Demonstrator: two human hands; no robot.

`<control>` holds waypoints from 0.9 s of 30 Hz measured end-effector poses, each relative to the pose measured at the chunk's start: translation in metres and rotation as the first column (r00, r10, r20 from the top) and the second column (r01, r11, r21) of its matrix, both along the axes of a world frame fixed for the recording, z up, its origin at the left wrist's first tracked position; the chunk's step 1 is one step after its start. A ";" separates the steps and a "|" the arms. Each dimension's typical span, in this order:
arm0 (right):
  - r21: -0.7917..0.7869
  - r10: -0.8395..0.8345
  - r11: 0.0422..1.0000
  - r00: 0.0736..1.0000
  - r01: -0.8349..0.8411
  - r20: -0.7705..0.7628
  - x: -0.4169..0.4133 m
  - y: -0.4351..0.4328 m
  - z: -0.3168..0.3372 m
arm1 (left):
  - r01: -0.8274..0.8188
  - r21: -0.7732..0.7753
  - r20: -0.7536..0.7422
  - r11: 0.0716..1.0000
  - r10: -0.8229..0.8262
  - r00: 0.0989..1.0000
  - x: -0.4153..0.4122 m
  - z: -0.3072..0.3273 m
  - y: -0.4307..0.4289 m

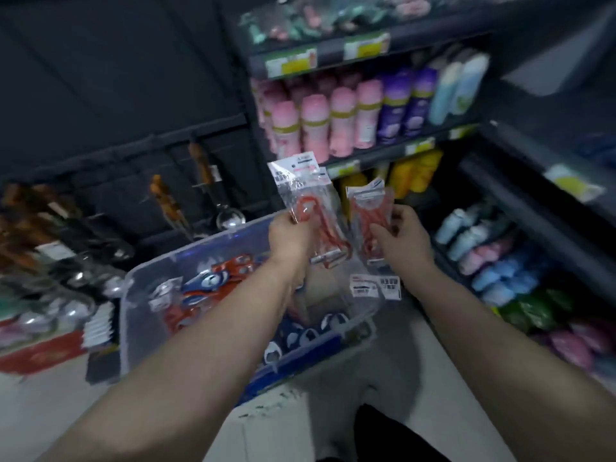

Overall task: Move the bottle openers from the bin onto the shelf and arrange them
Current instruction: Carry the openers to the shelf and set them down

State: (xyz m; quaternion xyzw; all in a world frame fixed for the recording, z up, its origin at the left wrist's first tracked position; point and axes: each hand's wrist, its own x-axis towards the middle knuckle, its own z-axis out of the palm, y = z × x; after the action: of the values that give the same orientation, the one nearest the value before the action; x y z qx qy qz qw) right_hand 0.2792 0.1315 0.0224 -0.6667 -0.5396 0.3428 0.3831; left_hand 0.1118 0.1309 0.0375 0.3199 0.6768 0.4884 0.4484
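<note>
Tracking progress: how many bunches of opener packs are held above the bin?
2: left bunch in the left hand, right bunch in the right hand; overlapping packs may hide in each.

We see a pale floor (50, 411) carrying a clear plastic bin (124, 315) with a blue rim, red and blue packets (213, 278) lying inside. Beyond it, a dark metal shelf (390, 149) bears upright pink bottles (340, 121) and purple bottles (396, 108) in a row; yellow bottles (416, 171) stand beneath.
</note>
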 end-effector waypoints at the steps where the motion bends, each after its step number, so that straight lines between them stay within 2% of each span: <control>1: -0.005 -0.030 1.000 0.999 0.030 0.043 0.018 -0.010 0.007 | 0.070 0.026 -0.003 0.997 -0.070 0.998 0.016 -0.007 0.007; 5: -0.046 -0.212 0.972 0.939 0.232 0.270 0.106 -0.062 0.028 | 0.330 0.026 -0.070 0.944 -0.327 0.942 0.102 0.008 -0.008; 9: 0.020 -0.482 0.867 0.828 0.498 0.286 0.195 -0.128 0.047 | 0.547 0.031 -0.031 0.836 -0.547 0.837 0.198 0.024 -0.042; 15: 0.100 -0.708 0.695 0.652 0.712 0.272 0.319 -0.227 0.068 | 0.801 0.099 -0.055 0.590 -0.801 0.596 0.354 0.062 -0.116; 17: 0.111 -0.764 0.632 0.595 0.767 0.249 0.362 -0.259 0.071 | 0.853 0.116 -0.049 0.509 -0.855 0.517 0.407 0.069 -0.142; 20: 0.112 -0.827 0.547 0.514 0.830 0.230 0.430 -0.307 0.073 | 0.897 0.077 -0.048 0.436 -0.897 0.440 0.490 0.074 -0.181; 23: 0.115 -0.877 0.462 0.434 0.879 0.206 0.496 -0.352 0.079 | 0.919 0.032 -0.069 0.392 -0.917 0.394 0.575 0.073 -0.212; 27: 0.102 -0.917 0.375 0.353 0.921 0.186 0.578 -0.401 0.091 | 0.941 0.033 -0.012 0.337 -0.941 0.338 0.672 0.079 -0.244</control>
State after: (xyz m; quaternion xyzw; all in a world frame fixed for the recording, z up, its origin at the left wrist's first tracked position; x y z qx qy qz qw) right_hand 0.8568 -0.2692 0.1138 -0.8901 -0.1083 0.0026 0.4426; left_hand 0.7835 -0.1134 0.1162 0.6564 0.3592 0.1542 0.6453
